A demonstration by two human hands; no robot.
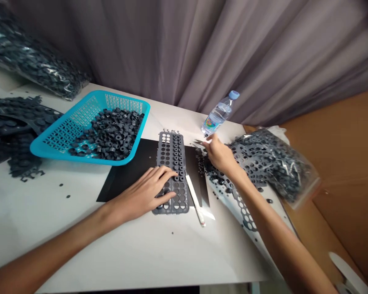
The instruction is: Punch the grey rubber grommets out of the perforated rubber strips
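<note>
A dark grey rubber sheet (179,192) with rows of round holes lies upright in my view on a black mat (119,183). Small ring-shaped rubber pieces (178,153) stand in its right-hand rows. My left hand (153,183) rests flat across the sheet, fingers spread. To the right, above a heap of small black scraps (216,173), my right hand (219,153) is closed on tweezers (198,142), whose thin metal tips point left. A small dark bit shows by its fingertips. Beside the sheet lies a white-handled knife (195,202).
A blue basket (145,118) of rubber pieces stands left of the mat. Behind my right hand is a water bottle (219,114). Filled clear bags lie at the right (290,175) and far left (49,69). Punched rubber sheets (21,118) are piled left. A curtain hangs behind.
</note>
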